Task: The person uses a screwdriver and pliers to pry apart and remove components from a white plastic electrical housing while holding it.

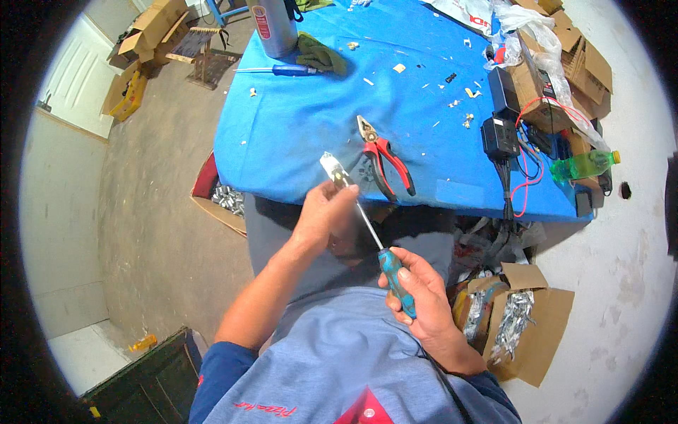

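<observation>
My left hand (328, 212) pinches a small, elongated whitish piece (332, 167) with a metallic look, held just over the table's near edge; its exact kind is unclear. A screwdriver with a teal handle (397, 281) is wrapped in the fingers of my right hand (424, 297). Its thin shaft (369, 226) points up and left, and the tip disappears by my left fingers, so contact with the piece cannot be seen. Red-and-black pliers (381, 159) lie on the blue-covered table (296, 152) close to the piece, jaws toward the far side.
A blue screwdriver (293, 70), a dark green cloth (321, 53) and a grey metal flask (273, 28) sit at the back left. Small scraps dot the cloth. Black electrical boxes (500, 138), wires and a green bottle (585, 165) line the right. A carton (540, 325) holds shiny metal parts.
</observation>
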{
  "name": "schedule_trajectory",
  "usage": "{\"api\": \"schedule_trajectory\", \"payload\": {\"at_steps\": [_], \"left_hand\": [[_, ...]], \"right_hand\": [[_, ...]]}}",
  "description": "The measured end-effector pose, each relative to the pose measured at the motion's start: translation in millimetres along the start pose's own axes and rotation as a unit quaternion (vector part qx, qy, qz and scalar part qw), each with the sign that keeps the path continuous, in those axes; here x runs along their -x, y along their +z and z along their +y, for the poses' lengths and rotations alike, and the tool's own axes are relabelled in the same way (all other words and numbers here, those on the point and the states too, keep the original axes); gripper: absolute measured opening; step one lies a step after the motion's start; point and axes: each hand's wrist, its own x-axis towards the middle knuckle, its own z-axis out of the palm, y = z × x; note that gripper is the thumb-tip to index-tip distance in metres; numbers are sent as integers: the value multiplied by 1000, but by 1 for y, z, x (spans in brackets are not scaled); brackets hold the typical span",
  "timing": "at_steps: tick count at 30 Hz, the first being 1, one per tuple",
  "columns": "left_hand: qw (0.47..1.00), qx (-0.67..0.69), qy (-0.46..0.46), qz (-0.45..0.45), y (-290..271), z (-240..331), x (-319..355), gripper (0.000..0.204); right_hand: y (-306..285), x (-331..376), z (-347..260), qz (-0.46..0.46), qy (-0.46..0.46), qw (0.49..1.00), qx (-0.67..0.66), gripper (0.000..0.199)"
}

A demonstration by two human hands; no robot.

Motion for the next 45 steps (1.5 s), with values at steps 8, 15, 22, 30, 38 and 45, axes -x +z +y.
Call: {"api": "schedule_trajectory", "payload": {"at_steps": [8,15,22,30,38,45], "left_hand": [[1000,10,5,10,-9,-5,1,34],[999,17,28,28,-5,-3,1,37],[998,-32,46,25,-3,-4,2,40],[997,-54,43,36,-9,-6,-5,40],[991,-113,63,46,-5,-4,-4,39],[983,-149,76,68,-6,-9,-7,39]], "right_hand": [[-1,3,8,-1,-16,999,35,38],[2,5,21,21,-50,995,83,38],[1,6,7,15,20,1000,-18,41],[-35,14,2,108,-235,892,370,43],[-26,18,-30,47,-275,795,539,34],[-24,13,-39,41,-279,773,569,34]]}}
